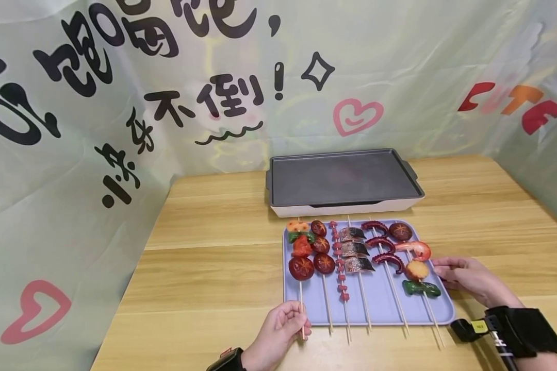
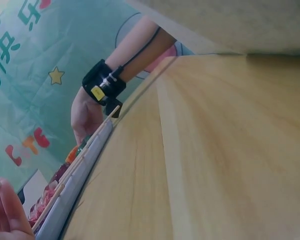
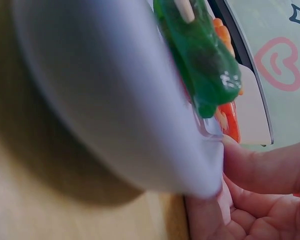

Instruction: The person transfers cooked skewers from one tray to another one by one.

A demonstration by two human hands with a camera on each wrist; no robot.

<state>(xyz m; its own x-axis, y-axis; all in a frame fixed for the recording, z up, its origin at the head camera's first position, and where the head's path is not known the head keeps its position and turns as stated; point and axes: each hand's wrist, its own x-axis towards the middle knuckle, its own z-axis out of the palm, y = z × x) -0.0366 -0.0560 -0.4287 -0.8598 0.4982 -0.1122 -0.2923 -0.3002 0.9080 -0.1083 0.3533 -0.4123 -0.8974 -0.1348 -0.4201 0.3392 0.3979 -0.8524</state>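
Toward the front of the table lies a lavender tray (image 1: 313, 306) carrying several food skewers, their bare sticks pointing to the near edge. My left hand (image 1: 280, 330) pinches the stick of the leftmost skewer (image 1: 301, 268), which has a scored mushroom cap, a red piece, a green pepper piece and a pale orange piece. At the tray's right side, my right hand (image 1: 469, 281) grips the rim, thumb on top and fingers below in the right wrist view. Closest to that hand is a skewer with a green pepper (image 3: 205, 60), a round golden piece and a shrimp (image 1: 418, 250).
Directly behind the tray stands a flat dark griddle (image 1: 343, 178) with a pale base. Other skewers between my hands hold mushrooms, small pink cubes, fish pieces (image 1: 355, 249) and octopus tentacles (image 1: 379, 244). A printed cloth (image 1: 408, 67) encloses the wooden table (image 1: 204, 268) at back and sides.
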